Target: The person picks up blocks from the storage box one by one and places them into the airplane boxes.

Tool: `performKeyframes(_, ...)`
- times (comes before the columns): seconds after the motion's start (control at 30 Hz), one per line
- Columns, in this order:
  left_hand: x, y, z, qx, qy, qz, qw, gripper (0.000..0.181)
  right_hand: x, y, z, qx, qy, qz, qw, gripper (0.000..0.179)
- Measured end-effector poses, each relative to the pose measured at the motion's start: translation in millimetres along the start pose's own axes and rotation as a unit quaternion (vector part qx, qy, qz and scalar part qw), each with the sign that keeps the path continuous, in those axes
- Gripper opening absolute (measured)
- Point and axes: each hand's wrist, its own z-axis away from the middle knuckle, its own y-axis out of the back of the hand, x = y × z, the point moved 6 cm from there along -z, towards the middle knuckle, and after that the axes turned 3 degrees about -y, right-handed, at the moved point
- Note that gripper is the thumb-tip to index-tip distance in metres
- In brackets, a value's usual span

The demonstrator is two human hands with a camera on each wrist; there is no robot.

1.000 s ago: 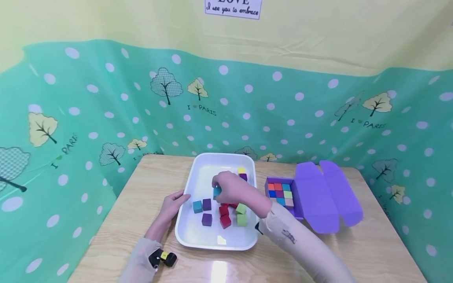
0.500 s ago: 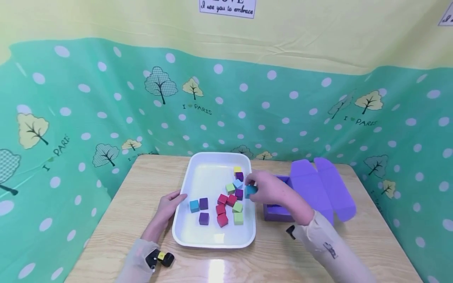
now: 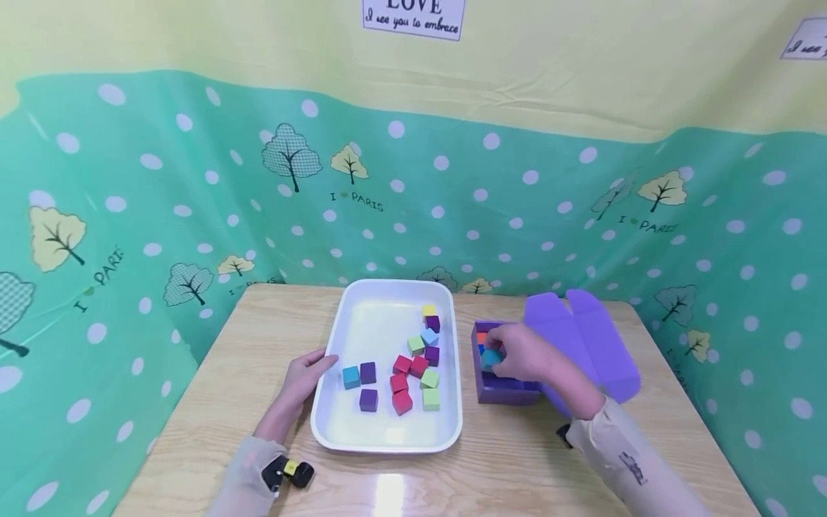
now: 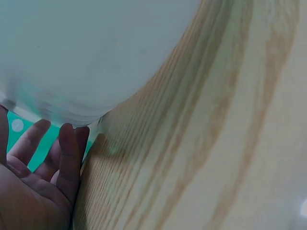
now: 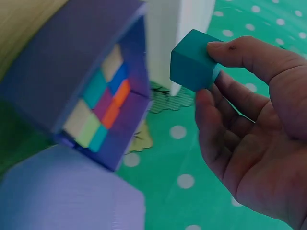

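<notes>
My right hand (image 3: 526, 353) pinches a teal cube (image 3: 491, 360) over the purple box (image 3: 509, 393). In the right wrist view the cube (image 5: 189, 64) sits between thumb and fingertips, beside the box's opening. Several coloured cubes lie in rows inside that box, partly hidden by the hand in the head view. On the left, my left hand (image 3: 302, 379) holds the side rim of a white tray (image 3: 388, 439), thumb over the edge. Its fingers (image 4: 69, 148) lie against the tray's outside. Red, green, purple, blue and yellow cubes are scattered in the tray.
The purple box's lid (image 3: 588, 345) is folded back to the right, lying over the wooden table (image 3: 517, 467). A green and yellow patterned curtain (image 3: 413, 187) surrounds the table at the back and sides. Black wrist devices show at both sleeves.
The right hand has lifted the teal cube out of the tray and carried it right, over the tray's edge to the purple box. The left hand stays on the tray's rim.
</notes>
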Motion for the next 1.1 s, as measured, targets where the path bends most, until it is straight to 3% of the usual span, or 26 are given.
performKeyframes(0.4,-3.2,0.9,5.7,-0.012,0.012,-0.015,0.9997,0.069,27.1,-33.6,-3.6,-0.012,-0.046,-0.004,0.9989,0.029)
performKeyframes(0.57,-0.1,0.3,2.2,-0.014,0.011,-0.011,0.9998,0.069,28.9,-32.2,-7.2,0.011,-0.044,0.005,0.999,0.034)
performKeyframes(1.1,-3.1,-0.4,4.6,-0.006,0.001,-0.001,1.0,0.072,27.8,-40.3,-10.1,-0.014,-0.044,0.021,0.9987,0.034)
